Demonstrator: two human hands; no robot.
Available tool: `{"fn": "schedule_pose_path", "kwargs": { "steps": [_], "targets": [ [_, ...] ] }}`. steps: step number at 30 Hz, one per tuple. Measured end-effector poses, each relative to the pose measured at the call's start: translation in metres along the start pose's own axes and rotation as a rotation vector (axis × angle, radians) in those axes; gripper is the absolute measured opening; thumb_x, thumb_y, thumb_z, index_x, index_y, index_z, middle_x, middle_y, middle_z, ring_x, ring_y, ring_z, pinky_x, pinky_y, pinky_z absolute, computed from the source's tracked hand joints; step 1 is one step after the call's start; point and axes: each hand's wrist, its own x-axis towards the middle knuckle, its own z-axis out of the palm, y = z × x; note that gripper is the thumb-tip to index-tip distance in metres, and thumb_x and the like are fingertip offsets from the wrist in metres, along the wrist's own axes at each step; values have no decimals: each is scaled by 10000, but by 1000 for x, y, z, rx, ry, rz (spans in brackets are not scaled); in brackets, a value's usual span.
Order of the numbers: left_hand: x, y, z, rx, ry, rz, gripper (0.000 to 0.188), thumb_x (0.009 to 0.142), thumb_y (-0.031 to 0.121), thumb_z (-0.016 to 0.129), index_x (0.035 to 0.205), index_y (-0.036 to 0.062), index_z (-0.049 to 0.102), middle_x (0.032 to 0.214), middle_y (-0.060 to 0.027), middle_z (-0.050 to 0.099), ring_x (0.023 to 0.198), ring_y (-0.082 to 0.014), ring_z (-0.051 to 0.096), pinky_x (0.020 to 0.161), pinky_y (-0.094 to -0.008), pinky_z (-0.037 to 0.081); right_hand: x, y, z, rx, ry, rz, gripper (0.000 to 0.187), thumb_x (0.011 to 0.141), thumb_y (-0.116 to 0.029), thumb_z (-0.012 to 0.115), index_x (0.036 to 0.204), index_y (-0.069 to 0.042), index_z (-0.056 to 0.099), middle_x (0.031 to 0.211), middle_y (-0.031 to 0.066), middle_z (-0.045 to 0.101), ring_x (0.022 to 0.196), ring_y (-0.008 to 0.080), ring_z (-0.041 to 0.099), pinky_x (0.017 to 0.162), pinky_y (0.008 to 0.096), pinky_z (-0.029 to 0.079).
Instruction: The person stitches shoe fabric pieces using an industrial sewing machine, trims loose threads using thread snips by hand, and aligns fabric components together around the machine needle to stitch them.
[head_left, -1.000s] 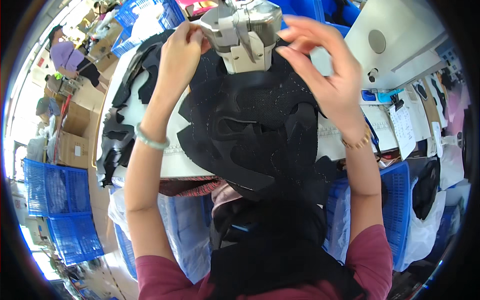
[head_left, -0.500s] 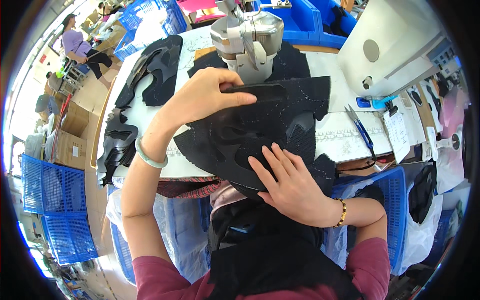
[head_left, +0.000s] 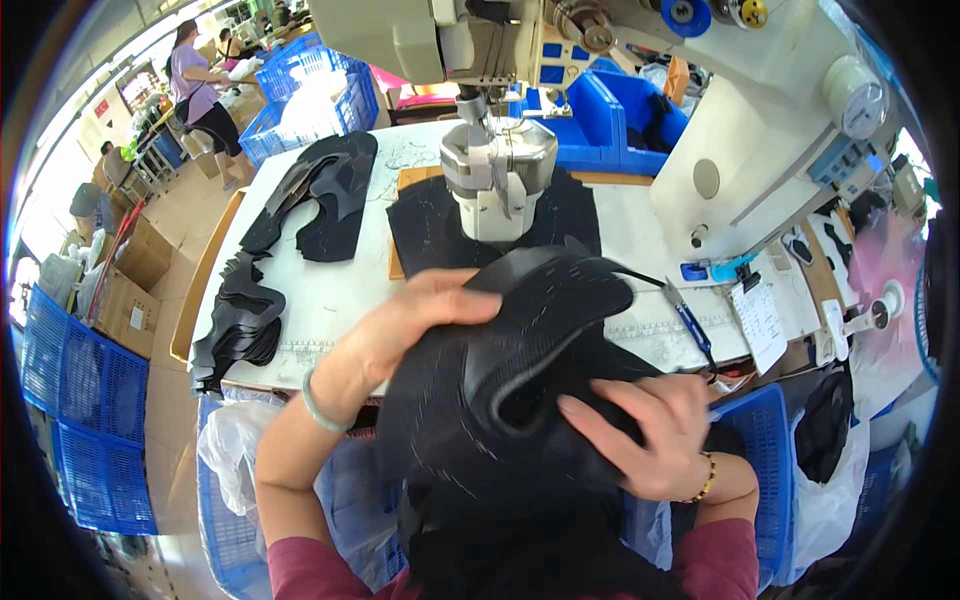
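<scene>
A large black stitched fabric piece (head_left: 450, 400) is lifted off the table's front edge and bulges upward, with a curved flap and short pale stitches on it. My left hand (head_left: 405, 325) is closed on its upper left side, thumb on top and fingers hidden underneath. With bent fingers, my right hand (head_left: 655, 430) grips its right side beside a dark fold; the thumb is hidden. Beyond the piece stands the sewing machine's metal post (head_left: 498, 180). More black fabric (head_left: 430, 225) lies around that post.
Stacked dark cut pieces (head_left: 240, 320) and curved black pieces (head_left: 335, 200) lie on the white table (head_left: 400, 150) to the left. Blue-handled thread snips (head_left: 690, 325) and a paper slip (head_left: 757, 320) are at the right. Blue bins (head_left: 590, 130) stand behind; a person (head_left: 200, 90) stands far left.
The fabric piece has come up off the table toward me and is now bent and bulging. Both hands have moved lower in the picture with it. The view has tilted up, showing the machine head.
</scene>
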Motion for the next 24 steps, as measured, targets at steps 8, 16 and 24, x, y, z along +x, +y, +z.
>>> {"fn": "schedule_pose_path", "kwargs": {
  "steps": [8, 16, 24],
  "targets": [
    [-56, -8, 11, 74, 670, 461, 386, 701, -1, 570, 1074, -92, 612, 955, -117, 674, 817, -176, 657, 746, -259, 500, 39, 29, -2, -169, 73, -136, 348, 675, -112, 633, 1008, -148, 730, 1023, 36, 643, 700, 160, 543, 533, 219, 443],
    [53, 92, -95, 421, 720, 646, 290, 855, 184, 665, 1010, -47, 583, 841, -74, 642, 716, -123, 606, 668, -246, 479, 121, 81, 83, -264, 308, -23, 333, 715, -89, 612, 1039, -19, 645, 933, 41, 533, 801, 178, 491, 627, 294, 410],
    [40, 53, -66, 1503, 298, 1298, 483, 643, 212, 824, 1040, 21, 625, 1060, -125, 633, 1053, -307, 600, 899, -399, 463, 141, 78, 105, -363, 250, 3, 323, 717, -118, 621, 1026, -24, 626, 938, 28, 506, 835, 166, 477, 650, 285, 383]
  ]
}}
